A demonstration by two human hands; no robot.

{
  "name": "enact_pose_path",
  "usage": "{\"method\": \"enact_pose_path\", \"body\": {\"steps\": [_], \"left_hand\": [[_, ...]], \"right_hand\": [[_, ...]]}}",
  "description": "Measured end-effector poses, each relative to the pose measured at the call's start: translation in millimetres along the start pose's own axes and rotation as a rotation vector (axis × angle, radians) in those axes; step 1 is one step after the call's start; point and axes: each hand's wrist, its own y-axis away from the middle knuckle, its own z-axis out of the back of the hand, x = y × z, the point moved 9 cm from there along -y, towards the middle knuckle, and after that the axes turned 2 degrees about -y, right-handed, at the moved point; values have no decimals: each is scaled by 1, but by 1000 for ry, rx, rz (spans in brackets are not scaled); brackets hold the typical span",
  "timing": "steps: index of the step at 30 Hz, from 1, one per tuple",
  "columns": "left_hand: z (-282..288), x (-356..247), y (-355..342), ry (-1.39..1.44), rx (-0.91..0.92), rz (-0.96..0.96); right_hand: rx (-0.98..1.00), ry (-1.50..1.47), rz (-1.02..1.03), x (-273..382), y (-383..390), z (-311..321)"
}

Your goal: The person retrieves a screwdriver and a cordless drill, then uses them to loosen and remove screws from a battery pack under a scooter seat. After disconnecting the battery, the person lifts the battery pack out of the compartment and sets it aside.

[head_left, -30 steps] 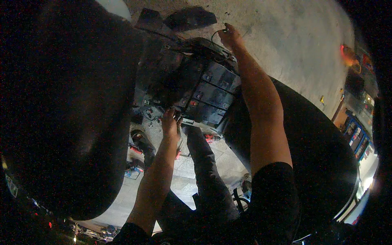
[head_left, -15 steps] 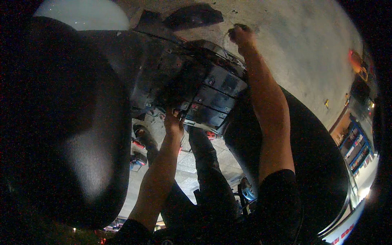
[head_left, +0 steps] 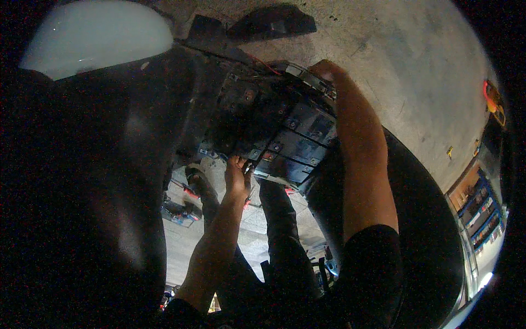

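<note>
A block of dark, box-shaped batteries (head_left: pixel 298 142) sits in a metal frame (head_left: pixel 274 178) in front of me, between two large dark padded forms. My left hand (head_left: pixel 236 174) is at the frame's near edge, by the corner of the batteries, its fingers curled closed. A small dark thing with a shiny spot shows at its fingertips; its kind cannot be made out. My right hand (head_left: pixel 327 70) is at the far right side of the block, by a pale metal strip (head_left: pixel 307 78). Its fingers are blurred and partly hidden. A thin red cable (head_left: pixel 266 64) runs along the far edge.
Dark curved panel (head_left: pixel 274 23) lies on the concrete floor (head_left: pixel 405 71) beyond. A white rounded shape (head_left: pixel 104 38) is at the far left. Tools with red grips (head_left: pixel 186 211) lie on the floor near my feet. An orange-red thing (head_left: pixel 493 101) and a blue rack (head_left: pixel 482 211) stand right.
My right hand has come down from above the floor to the far edge of the battery block. My left hand stays at the near edge. The view has shifted slightly.
</note>
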Motion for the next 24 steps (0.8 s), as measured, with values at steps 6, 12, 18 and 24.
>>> {"method": "enact_pose_path", "body": {"steps": [6, 12, 18, 24], "left_hand": [[20, 4, -15, -103, -26, -263], [-12, -28, -25, -336, 52, -493], [5, -4, -85, -391, 151, -698], [-32, -36, -80, -725, 145, -1007]], "right_hand": [[-647, -360, -141, -42, 27, 49], [-1196, -694, 43, -11, 129, 73], [-716, -468, 579, 121, 114, -38], [-533, -99, 340, 165, 72, -56]]}}
